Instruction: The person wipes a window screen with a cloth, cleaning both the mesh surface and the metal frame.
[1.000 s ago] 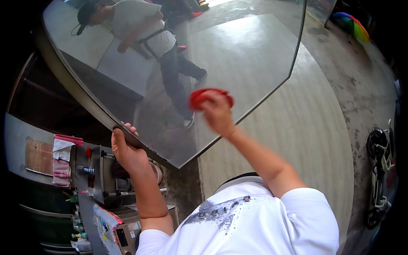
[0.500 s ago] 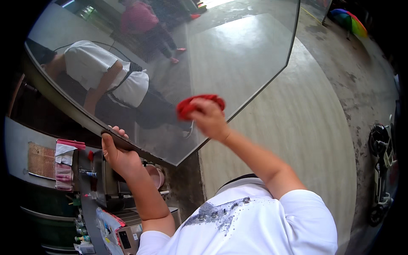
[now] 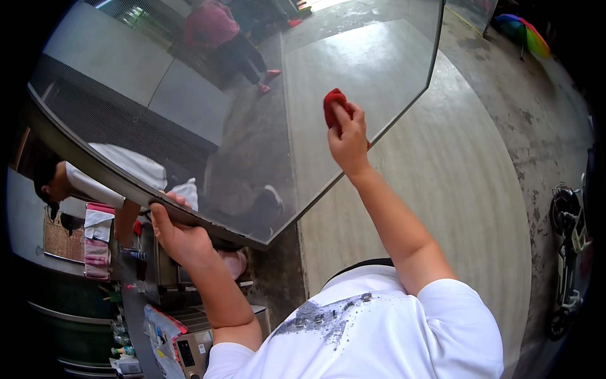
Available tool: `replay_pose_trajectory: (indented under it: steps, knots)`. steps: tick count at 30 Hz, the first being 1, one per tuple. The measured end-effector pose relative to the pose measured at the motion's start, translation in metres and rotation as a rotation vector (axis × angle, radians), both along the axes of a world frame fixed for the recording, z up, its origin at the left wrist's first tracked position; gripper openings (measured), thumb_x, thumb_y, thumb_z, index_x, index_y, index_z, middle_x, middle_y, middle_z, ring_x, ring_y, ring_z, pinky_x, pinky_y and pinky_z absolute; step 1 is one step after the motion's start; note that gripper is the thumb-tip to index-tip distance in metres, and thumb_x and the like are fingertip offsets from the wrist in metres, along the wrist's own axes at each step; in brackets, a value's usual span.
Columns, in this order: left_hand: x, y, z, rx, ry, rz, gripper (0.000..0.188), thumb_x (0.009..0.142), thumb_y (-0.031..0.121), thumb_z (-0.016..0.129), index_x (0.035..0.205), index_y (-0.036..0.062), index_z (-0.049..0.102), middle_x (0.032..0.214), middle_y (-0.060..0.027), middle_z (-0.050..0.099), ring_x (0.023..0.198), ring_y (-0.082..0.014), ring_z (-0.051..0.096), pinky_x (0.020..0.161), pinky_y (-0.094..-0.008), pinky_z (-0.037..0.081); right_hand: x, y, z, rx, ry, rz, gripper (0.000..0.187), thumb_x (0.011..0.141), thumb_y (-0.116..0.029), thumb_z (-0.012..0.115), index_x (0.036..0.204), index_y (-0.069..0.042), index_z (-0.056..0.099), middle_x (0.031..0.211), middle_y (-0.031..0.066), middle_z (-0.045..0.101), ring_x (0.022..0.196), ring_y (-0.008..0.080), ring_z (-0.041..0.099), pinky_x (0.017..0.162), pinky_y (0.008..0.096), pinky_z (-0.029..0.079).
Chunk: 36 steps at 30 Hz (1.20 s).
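Note:
A large see-through panel (image 3: pixel 252 158) with a thin dark frame, part of it a fine mesh, is tilted in front of me. My left hand (image 3: pixel 180 235) is closed around the panel's lower left frame edge, thumb on the near side and fingertips showing beyond it. A bunched red cloth (image 3: pixel 332 104) is pinched in my right hand (image 3: pixel 349 140). That hand lies over the panel's right part, near its slanting edge; whether the cloth touches the surface, I cannot tell.
A person in white (image 3: pixel 95 183) bends at the left, partly behind the panel. Another person in pink (image 3: pixel 211 28) stands beyond it. A rainbow umbrella (image 3: pixel 524 35) lies far right, above a wheeled frame (image 3: pixel 565 252). Pink and white towels (image 3: pixel 98 240) hang at left, near a pink basin (image 3: pixel 233 264).
My right hand has moved up and to the right with the red cloth. The person in white has shifted left and down. My left hand keeps its grip on the frame.

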State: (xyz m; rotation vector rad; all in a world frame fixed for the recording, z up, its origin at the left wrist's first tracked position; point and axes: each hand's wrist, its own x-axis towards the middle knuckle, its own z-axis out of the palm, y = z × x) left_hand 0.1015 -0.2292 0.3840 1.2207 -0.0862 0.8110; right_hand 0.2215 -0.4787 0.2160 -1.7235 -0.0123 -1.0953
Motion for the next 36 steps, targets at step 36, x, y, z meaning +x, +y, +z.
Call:
replay_pose_trajectory:
  steps: [36]
  knots:
    - [-0.022,0.062,0.008,-0.072,0.001,-0.281,0.034,0.091,0.03,0.063,0.114,0.0051,0.055,0.099,-0.0052,0.061,0.085,-0.0157,0.058,0.075,-0.0268,0.05,-0.04,0.003,-0.04,-0.21,0.006,0.348,0.032,0.074,-0.009,0.067,0.105,-0.015,0.065,0.124,0.0102,0.052,0.108,0.032,0.053,0.089,0.042,0.045]
